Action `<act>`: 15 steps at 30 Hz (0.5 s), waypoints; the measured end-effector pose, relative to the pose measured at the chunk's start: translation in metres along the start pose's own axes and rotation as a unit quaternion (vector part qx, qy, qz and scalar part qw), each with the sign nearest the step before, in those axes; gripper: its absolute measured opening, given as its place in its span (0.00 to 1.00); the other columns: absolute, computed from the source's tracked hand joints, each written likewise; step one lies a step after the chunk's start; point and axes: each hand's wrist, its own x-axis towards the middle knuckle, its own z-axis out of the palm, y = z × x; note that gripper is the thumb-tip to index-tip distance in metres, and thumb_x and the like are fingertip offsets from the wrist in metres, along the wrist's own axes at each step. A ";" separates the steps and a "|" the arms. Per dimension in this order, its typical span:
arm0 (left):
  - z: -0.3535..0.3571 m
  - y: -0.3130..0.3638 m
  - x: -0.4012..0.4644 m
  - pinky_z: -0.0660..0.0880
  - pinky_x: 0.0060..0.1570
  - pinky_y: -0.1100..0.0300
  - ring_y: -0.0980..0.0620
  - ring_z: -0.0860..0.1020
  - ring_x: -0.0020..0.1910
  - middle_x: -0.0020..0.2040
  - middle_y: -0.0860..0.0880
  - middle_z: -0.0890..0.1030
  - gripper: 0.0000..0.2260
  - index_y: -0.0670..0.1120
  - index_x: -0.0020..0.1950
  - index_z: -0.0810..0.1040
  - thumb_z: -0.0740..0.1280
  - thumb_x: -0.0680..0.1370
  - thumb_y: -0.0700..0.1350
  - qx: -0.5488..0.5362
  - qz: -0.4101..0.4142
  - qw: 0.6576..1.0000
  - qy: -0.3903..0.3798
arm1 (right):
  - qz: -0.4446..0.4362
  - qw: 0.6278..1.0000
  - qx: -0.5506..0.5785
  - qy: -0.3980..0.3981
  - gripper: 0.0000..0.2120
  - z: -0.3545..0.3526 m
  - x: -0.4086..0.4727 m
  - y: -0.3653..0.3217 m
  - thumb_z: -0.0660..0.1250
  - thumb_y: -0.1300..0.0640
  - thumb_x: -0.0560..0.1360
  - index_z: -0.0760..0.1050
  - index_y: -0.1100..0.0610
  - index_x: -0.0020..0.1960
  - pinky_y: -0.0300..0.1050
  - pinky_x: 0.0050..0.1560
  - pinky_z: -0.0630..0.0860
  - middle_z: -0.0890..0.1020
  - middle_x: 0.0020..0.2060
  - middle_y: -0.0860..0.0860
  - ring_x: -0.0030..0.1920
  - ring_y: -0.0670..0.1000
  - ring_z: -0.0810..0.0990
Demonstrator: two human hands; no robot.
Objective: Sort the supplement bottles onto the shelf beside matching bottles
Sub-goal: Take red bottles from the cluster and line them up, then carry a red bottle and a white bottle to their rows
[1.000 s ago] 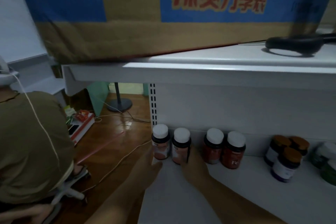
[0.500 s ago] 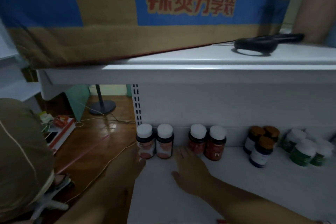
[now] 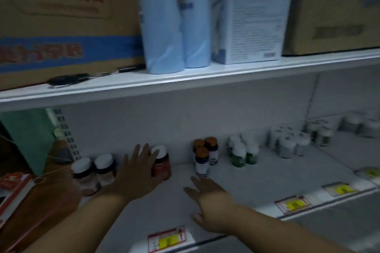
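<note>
On the white lower shelf (image 3: 257, 183), two white-capped bottles with pale orange labels (image 3: 93, 172) stand at the far left. My left hand (image 3: 137, 170) is spread open in front of a red bottle (image 3: 162, 164), its fingers against the bottle's left side and hiding whatever stands beside it. My right hand (image 3: 207, 195) hovers flat and open over the bare shelf, holding nothing. Further right stand three orange-capped blue-label bottles (image 3: 203, 156), green-label bottles (image 3: 243, 154) and grey white-capped bottles (image 3: 287, 142).
The upper shelf (image 3: 185, 80) carries cardboard boxes (image 3: 61, 18), blue rolls (image 3: 172, 18), a white box (image 3: 253, 24) and black scissors (image 3: 70, 79). Yellow price tags (image 3: 168, 239) line the lower shelf's front edge. A wooden floor with cables lies at left.
The view has swung right and up. My left hand moved from the orange-label bottles to the red bottles. My right hand drew back to the right, off the bottles.
</note>
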 end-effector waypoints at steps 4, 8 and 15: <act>-0.001 0.122 0.020 0.46 0.75 0.45 0.45 0.42 0.77 0.78 0.49 0.45 0.35 0.53 0.76 0.46 0.53 0.75 0.67 -0.022 0.056 0.998 -0.029 | 0.074 0.997 0.025 0.021 0.31 -0.004 -0.084 0.055 0.58 0.47 0.77 0.50 0.51 0.76 0.56 0.76 0.47 0.48 0.77 0.57 0.76 0.59 0.45; -0.002 0.245 0.031 0.50 0.71 0.49 0.46 0.54 0.75 0.77 0.47 0.56 0.32 0.54 0.73 0.58 0.49 0.73 0.67 -0.002 0.120 0.993 0.019 | 0.170 0.982 0.052 0.070 0.30 -0.014 -0.167 0.120 0.59 0.47 0.77 0.52 0.50 0.76 0.55 0.76 0.45 0.46 0.77 0.56 0.77 0.57 0.44; 0.015 0.439 0.048 0.50 0.75 0.47 0.47 0.49 0.77 0.78 0.48 0.51 0.32 0.56 0.75 0.55 0.52 0.74 0.67 -0.057 0.233 0.970 -0.041 | 0.327 0.940 0.077 0.054 0.35 -0.027 -0.312 0.233 0.61 0.45 0.76 0.48 0.47 0.76 0.56 0.74 0.45 0.41 0.77 0.54 0.77 0.56 0.39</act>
